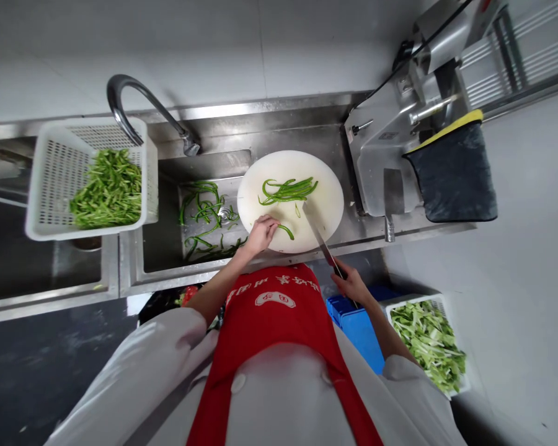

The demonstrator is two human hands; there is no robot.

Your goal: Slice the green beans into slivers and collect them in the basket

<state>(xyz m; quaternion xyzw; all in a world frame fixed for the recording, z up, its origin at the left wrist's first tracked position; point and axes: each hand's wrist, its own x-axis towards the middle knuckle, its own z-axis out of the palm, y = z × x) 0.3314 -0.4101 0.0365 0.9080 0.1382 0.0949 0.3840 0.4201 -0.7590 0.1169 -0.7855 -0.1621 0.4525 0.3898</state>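
A round white cutting board lies on the steel counter beside the sink. On it rests a bundle of long green peppers. My left hand sits at the board's near edge, fingers pinched on a single green pepper. My right hand grips the handle of a cleaver, whose blade lies flat on the board, pointing toward the pepper bundle. I wear a red apron over white sleeves.
Loose green peppers lie in the sink basin under the tap. A white basket of cut greens sits at left. A slicing machine stands at right. Below are a blue crate and a basket of chopped greens.
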